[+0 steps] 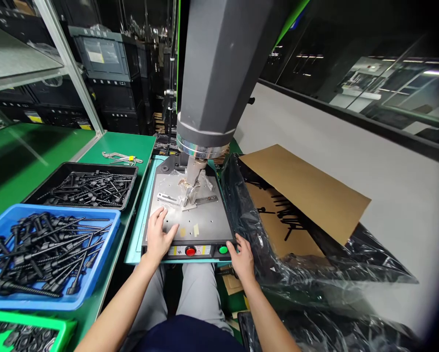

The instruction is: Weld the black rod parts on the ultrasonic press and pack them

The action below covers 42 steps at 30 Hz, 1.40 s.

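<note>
A: While the big grey press head sits low over the fixture, both hands are at the machine's front edge. Left hand lies flat on the metal base plate, fingers spread and gripping nothing.

B: And the right hand?

A: Loosely curled at the front corner, thumb just beside the green button, holding nothing. The red button sits between the 2 hands.

B: Where's the workpiece?

A: Under the horn, on the fixture at the plate's far end; too small to tell its shape. I'd judge this as the pressing step, part loaded.

B: Next move?

A: Likely both hands clear of the horn, then unloading. The blue tray and black tray of black rods wait on the left, and the plastic-lined carton on the right.
</note>
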Tool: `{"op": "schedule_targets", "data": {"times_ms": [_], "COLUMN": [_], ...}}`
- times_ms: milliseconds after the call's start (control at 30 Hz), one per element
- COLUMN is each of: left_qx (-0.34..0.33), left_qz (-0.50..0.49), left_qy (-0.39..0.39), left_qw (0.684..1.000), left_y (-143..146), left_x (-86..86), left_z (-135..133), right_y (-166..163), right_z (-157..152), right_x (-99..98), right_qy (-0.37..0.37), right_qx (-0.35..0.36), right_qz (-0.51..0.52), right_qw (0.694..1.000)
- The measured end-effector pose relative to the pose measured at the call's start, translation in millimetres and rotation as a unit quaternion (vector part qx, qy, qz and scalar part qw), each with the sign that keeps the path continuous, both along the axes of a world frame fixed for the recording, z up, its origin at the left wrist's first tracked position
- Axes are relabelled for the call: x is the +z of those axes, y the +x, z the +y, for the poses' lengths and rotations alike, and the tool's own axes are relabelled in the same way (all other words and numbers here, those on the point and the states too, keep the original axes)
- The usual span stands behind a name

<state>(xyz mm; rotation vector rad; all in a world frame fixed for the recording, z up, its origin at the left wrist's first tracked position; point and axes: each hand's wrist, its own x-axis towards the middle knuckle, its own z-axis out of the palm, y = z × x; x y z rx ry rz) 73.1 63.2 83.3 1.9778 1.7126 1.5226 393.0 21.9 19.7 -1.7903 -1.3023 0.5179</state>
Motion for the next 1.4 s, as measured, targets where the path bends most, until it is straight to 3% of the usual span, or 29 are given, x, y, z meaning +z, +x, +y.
{"op": "schedule_targets", "data": {"times_ms": [67, 167, 267, 333, 633, 767, 933, 1067, 1167, 1400], "left_qx": [-0.015, -0.021, -0.019, -0.017, -0.033, -0.037, -0.02, -0.014, -0.017, -0.052], "left_qz": [0.007, 0.011, 0.009, 0.011, -0.034, -0.046, -0.083, -0.091, -0.078, 0.027], "left_qy": [0.019, 0.016, -0.002, -0.003, 0.05, 0.044, 0.02, 0.014, 0.013, 0.022], "left_qw": [1.0, 1.0, 1.0, 1.0, 0.998, 0.997, 0.996, 0.996, 0.997, 0.998], "left_y": [10.7, 22.8, 29.8, 31.2, 26.0, 25.7, 25.2, 24.2, 24.1, 22.5], "left_x": [8.7, 15.9, 19.7, 22.2, 49.5, 58.9, 68.8, 75.6, 73.8, 43.8], "left_z": [22.9, 54.0, 77.0, 86.7, 99.3, 105.0, 113.4, 118.3, 118.1, 95.6], "right_y": [-15.1, -48.3, -84.3, -104.3, -139.2, -142.5, -142.4, -140.4, -136.9, -121.6], "right_z": [11.3, 36.3, 69.1, 92.5, 164.6, 182.0, 202.5, 202.1, 184.6, 110.8], "right_x": [22.9, 54.6, 76.1, 85.1, 112.2, 118.2, 126.5, 137.4, 143.2, 153.0], "right_qy": [0.056, 0.085, 0.093, 0.113, 0.212, 0.17, 0.115, 0.15, 0.191, 0.224], "right_qx": [0.006, 0.101, 0.206, 0.234, 0.149, 0.15, 0.213, 0.229, 0.233, 0.273], "right_qz": [0.002, 0.035, 0.048, 0.044, -0.045, -0.066, -0.045, -0.062, -0.08, -0.069], "right_qw": [0.998, 0.991, 0.973, 0.965, 0.965, 0.972, 0.969, 0.96, 0.95, 0.933]}}
